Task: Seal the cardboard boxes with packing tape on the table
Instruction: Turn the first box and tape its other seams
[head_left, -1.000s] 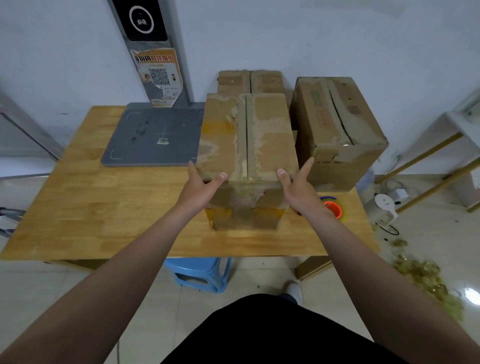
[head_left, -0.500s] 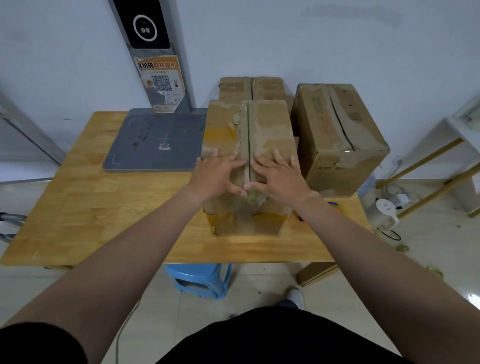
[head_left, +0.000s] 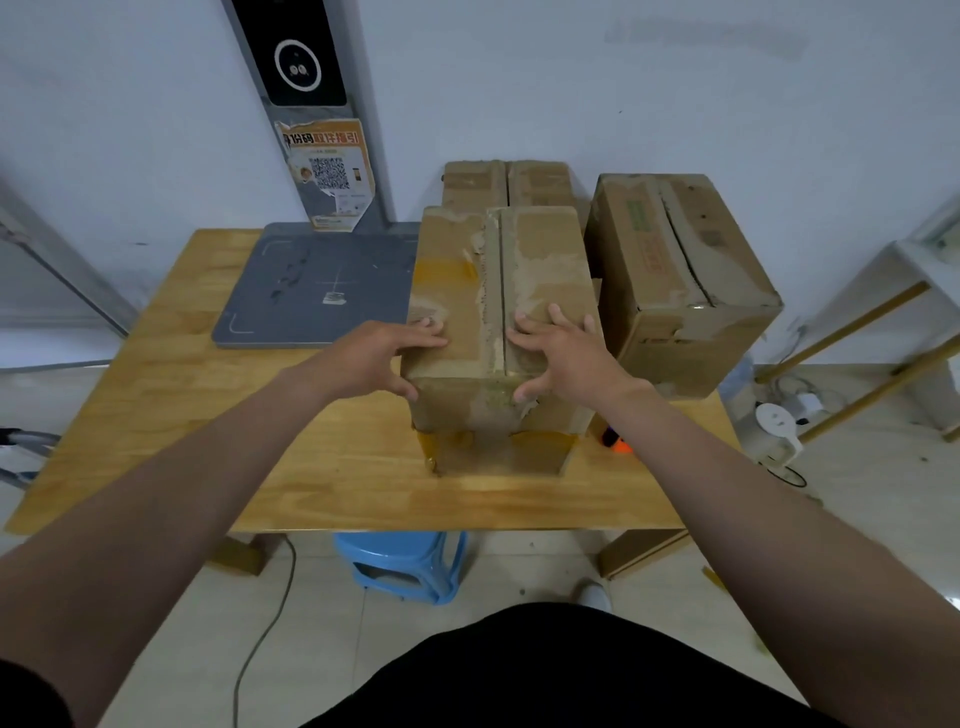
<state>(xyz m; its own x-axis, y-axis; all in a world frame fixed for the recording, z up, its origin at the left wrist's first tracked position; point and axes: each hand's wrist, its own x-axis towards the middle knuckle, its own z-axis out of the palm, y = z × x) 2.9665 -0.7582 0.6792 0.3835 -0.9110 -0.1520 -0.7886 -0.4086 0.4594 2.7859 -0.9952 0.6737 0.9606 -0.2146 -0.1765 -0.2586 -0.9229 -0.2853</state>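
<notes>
Now, up close, the left grip (head_left: 374, 358) and right grip (head_left: 566, 358) lie spread flat on the near end of the front box (head_left: 540, 260), one per flap, thumbs hooked over its front edge, pressing and clasping nothing, with the box at the middle front of the surface (head_left: 208, 441). The seam looks untaped, so lifting a grip to fetch tape could let the worn flaps spring up. The box's long axis and seam run straight away from the person, toward the rear box (head_left: 509, 182) and wall.
</notes>
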